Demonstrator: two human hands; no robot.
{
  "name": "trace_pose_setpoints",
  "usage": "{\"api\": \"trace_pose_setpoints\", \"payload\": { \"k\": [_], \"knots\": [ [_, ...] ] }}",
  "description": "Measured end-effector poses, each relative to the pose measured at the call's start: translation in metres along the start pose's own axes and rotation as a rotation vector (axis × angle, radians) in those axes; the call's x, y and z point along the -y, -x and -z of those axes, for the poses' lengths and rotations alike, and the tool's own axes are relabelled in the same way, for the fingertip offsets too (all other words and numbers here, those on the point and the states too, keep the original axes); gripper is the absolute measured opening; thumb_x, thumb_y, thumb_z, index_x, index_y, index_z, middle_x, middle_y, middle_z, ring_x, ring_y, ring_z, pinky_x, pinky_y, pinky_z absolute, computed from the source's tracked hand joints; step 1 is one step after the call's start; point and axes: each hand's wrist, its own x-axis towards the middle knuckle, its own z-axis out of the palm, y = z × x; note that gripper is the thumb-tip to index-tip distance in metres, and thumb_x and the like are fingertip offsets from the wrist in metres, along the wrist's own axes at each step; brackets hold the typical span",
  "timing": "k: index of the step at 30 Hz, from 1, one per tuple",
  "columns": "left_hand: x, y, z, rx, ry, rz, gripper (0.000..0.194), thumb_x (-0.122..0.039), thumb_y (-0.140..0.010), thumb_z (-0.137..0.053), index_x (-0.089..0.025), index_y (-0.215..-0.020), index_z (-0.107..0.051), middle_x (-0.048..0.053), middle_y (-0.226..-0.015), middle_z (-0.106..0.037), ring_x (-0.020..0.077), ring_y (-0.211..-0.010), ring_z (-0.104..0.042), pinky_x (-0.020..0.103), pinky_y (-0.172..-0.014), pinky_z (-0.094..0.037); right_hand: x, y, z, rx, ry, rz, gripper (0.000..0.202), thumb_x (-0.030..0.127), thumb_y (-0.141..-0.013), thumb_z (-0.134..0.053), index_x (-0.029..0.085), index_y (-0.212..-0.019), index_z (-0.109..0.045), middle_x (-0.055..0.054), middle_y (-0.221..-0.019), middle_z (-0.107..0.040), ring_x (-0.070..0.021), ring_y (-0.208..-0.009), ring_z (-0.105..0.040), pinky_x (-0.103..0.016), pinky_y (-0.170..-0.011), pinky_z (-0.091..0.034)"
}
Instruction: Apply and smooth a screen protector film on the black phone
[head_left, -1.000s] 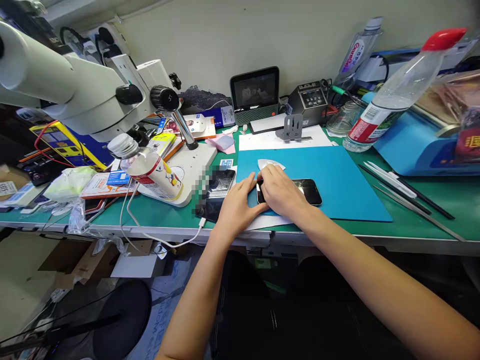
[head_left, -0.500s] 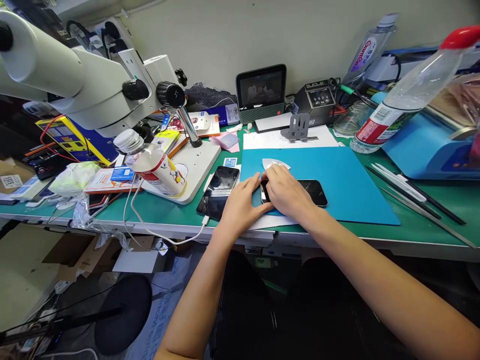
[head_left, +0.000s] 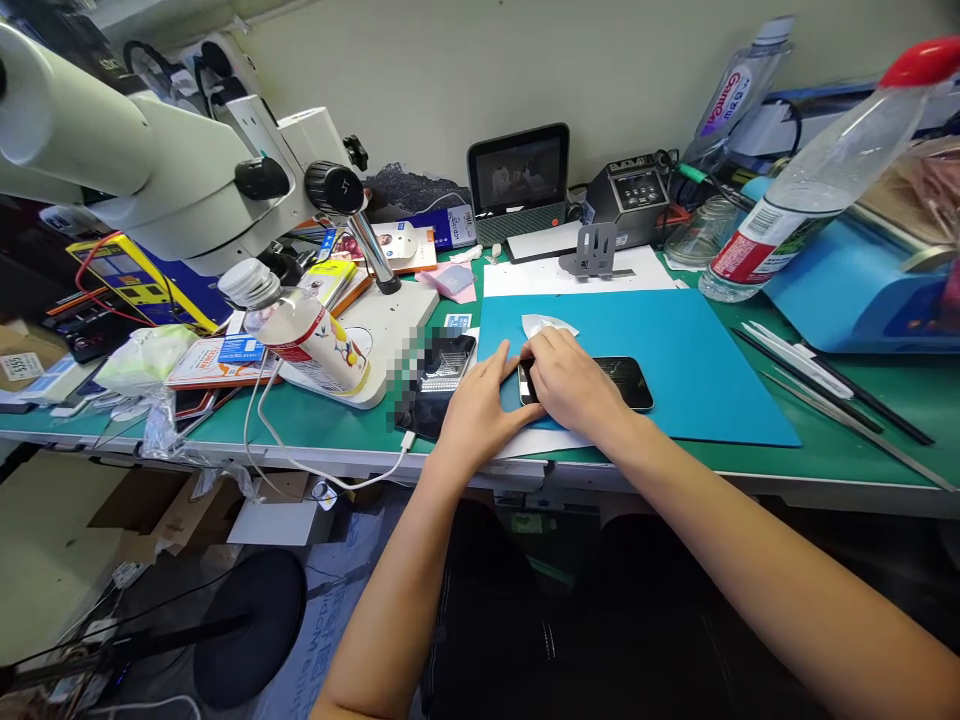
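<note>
A dark phone (head_left: 628,383) lies flat on the blue mat (head_left: 705,370), its left part under my right hand (head_left: 566,375). That hand's fingers are bent together near the phone's left end, over a crumpled white wipe (head_left: 546,324); whether they pinch anything is hidden. My left hand (head_left: 484,400) rests at the phone's left edge, thumb stretched toward the right hand and fingers apart from it. Left of it lies a second black phone (head_left: 442,375), partly pixelated, with a white cable (head_left: 375,482) plugged into its lower end.
A microscope (head_left: 172,180) and a tilted drink bottle (head_left: 315,340) stand at the left. Behind the mat are a small screen (head_left: 519,180) and a metal bracket (head_left: 596,250). Tweezers (head_left: 847,415), a red-capped bottle (head_left: 780,235) and a blue device (head_left: 847,300) occupy the right.
Both hands keep nearly the same pose at the phone. The whole view has shifted very slightly.
</note>
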Motion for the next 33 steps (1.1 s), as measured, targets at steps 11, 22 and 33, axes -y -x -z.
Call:
{"api": "trace_pose_setpoints", "payload": {
  "k": [11, 22, 33],
  "knots": [
    [-0.0004, -0.001, -0.0002, -0.006, -0.002, -0.014, 0.081, -0.045, -0.085, -0.078, -0.023, -0.154, -0.041, 0.011, -0.154, -0.05, 0.0317, -0.143, -0.047, 0.048, -0.118, -0.039, 0.0006, -0.0022, -0.0005, 0.023, 0.0, -0.028, 0.024, 0.005, -0.089, -0.036, 0.018, -0.095, -0.055, -0.015, -0.096, -0.061, -0.0303, -0.094, -0.053, -0.043, -0.085, -0.046],
    [0.0035, 0.0008, -0.0027, -0.036, -0.016, -0.044, 0.08, -0.046, -0.085, -0.078, -0.022, -0.153, -0.043, 0.011, -0.151, -0.055, 0.0319, -0.142, -0.049, 0.046, -0.115, -0.042, -0.0019, -0.0029, -0.0021, 0.026, -0.049, -0.039, 0.02, 0.009, -0.089, -0.037, 0.018, -0.095, -0.054, -0.016, -0.098, -0.061, -0.0309, -0.096, -0.052, -0.045, -0.086, -0.045],
    [0.0057, -0.0003, -0.0043, -0.046, -0.047, -0.055, 0.07, -0.047, -0.084, -0.078, -0.023, -0.144, -0.052, 0.011, -0.147, -0.058, 0.0327, -0.138, -0.052, 0.045, -0.113, -0.043, -0.0014, -0.0026, -0.003, -0.01, -0.07, -0.042, 0.022, 0.007, -0.085, -0.038, 0.019, -0.094, -0.054, -0.015, -0.099, -0.061, -0.0304, -0.095, -0.053, -0.044, -0.085, -0.047]
  ]
}}
